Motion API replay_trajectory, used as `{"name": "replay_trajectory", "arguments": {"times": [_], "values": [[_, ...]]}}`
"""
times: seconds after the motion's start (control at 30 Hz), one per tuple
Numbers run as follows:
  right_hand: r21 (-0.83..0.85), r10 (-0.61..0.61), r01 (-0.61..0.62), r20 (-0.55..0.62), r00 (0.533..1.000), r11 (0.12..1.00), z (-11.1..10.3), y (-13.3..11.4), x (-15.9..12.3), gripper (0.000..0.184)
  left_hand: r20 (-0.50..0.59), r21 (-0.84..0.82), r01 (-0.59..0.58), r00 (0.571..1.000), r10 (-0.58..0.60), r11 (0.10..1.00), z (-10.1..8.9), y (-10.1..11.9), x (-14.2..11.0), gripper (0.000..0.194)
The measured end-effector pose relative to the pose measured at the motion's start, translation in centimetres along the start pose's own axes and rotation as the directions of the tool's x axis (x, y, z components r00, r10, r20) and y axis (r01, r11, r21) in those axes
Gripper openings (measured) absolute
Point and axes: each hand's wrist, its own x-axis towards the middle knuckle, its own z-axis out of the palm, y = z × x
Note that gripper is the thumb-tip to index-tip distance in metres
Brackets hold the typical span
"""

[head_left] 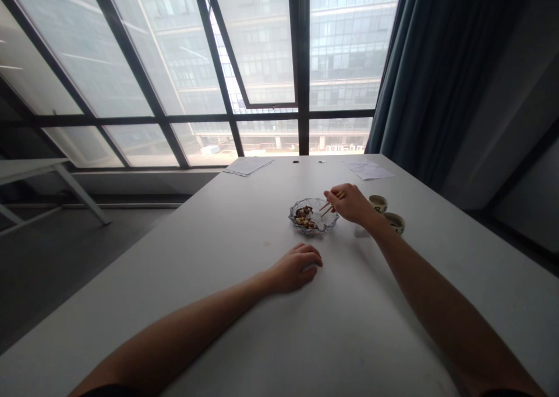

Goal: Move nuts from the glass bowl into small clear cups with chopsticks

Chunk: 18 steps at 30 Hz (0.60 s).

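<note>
My right hand (348, 203) is closed around a pair of chopsticks (325, 209), held at a slant. Their tips point down into the right side of a scalloped clear glass bowl (328, 227). Small brown and tan food pieces (306, 218), too small to name for sure, lie in the bowl's left half. My left hand (299, 268) rests on the white table in front of the bowl, apart from it. Its fingers are loosely curved, with a gap to the thumb and nothing held.
Two patterned cups, a rear cup (378, 202) and a front cup (395, 223), stand right of my right wrist. A translucent object (361, 231) is partly hidden under that wrist. Papers lie at the far left (248, 166) and far right (369, 169) of the table (244, 222).
</note>
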Motion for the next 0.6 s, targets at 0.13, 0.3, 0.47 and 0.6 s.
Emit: {"name": "replay_trajectory", "arguments": {"times": [0.13,0.3,0.47,0.6], "values": [[0.005,0.001,-0.001,-0.003,1.0,1.0,0.01,-0.01,-0.04,0.039,0.002,0.005,0.005,1.0,-0.005,1.0,-0.01,0.05,0.02,0.023],[0.019,-0.002,0.002,-0.009,1.0,1.0,0.05,0.14,-0.01,0.04,0.006,0.004,0.007,1.0,-0.007,1.0,0.03,0.0,-0.02,0.022],[0.023,0.001,-0.001,0.0,1.0,1.0,0.01,0.17,0.02,0.04,0.001,0.001,0.003,1.0,-0.003,1.0,0.09,-0.1,-0.04,0.023],[0.017,-0.001,0.001,-0.009,1.0,1.0,-0.03,0.05,-0.04,0.04,-0.004,0.0,0.001,1.0,-0.001,1.0,0.09,-0.09,-0.08,0.023]]}}
